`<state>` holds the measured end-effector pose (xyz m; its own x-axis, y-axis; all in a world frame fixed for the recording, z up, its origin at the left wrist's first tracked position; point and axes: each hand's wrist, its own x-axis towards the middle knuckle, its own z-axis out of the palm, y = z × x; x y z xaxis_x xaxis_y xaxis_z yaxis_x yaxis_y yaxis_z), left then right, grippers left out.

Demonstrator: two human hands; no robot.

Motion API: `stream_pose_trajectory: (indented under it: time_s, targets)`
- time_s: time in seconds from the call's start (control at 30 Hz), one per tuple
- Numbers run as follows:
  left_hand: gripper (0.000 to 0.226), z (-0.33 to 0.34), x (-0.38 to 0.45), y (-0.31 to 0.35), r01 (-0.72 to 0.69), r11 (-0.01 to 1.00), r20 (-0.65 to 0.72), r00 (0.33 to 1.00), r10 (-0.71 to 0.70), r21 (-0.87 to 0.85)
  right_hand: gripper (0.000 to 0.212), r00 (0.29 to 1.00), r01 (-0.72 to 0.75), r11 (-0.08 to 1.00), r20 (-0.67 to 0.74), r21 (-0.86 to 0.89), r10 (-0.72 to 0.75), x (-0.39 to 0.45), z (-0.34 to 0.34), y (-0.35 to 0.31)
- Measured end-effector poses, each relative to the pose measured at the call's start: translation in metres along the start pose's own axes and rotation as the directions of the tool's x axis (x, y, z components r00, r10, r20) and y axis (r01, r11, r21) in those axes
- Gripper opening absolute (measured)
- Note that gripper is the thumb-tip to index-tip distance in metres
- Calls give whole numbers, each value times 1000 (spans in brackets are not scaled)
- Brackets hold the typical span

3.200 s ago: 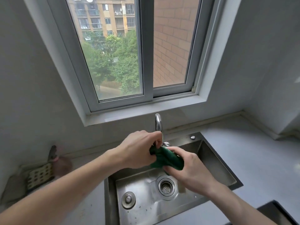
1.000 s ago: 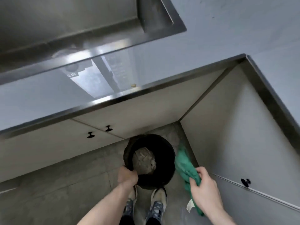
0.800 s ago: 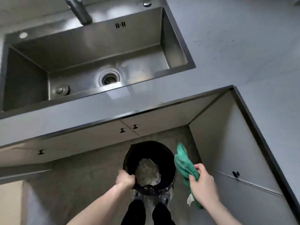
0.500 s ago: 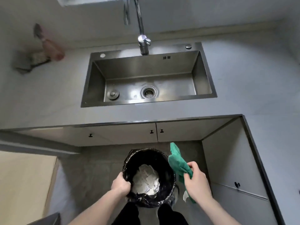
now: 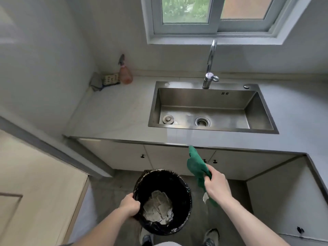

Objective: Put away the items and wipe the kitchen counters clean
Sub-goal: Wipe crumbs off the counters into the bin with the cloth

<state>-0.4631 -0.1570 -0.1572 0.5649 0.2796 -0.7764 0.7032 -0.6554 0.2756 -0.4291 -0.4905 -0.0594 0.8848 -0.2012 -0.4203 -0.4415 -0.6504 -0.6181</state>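
My left hand (image 5: 130, 205) grips the left rim of a black bin (image 5: 163, 201) lined with a black bag, held above the floor in front of me. Crumpled white paper (image 5: 158, 208) lies inside it. Beside the bin on the right, my right hand (image 5: 215, 185) holds a green cloth (image 5: 196, 166); the cloth sticks up toward the front edge of the grey counter (image 5: 113, 118). A white tag hangs below that hand.
A steel sink (image 5: 211, 96) with a tall tap (image 5: 210, 68) is set in the counter below the window. A pink spray bottle (image 5: 125, 73), a sponge (image 5: 111, 79) and a grey rag (image 5: 96, 82) sit in the back left corner. The counter turns toward me on the right.
Earlier both hands held the cloth over the sink. Since then the view has tilted up from the floor to the counter; the left hand still grips the bin, which has risen slightly.
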Motion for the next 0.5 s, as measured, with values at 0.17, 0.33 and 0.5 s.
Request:
stream_pose_trajectory:
  time_s: [0.17,0.33,0.5]
  targets:
    - [43,-58,25,-41,32,998,7,999,-32,-54,52,999,14,999,-45,-49,-16,8,33,-58]
    - [48,-93,59,-67,76,990,37,997,-72,-119,46,995,33,992,-93,-123,-44,38,38,-102]
    - [52,-108,108,-82,114,981,29,993,-111,-154,48,985,54,976,-147,-209,-86,95,32,-138]
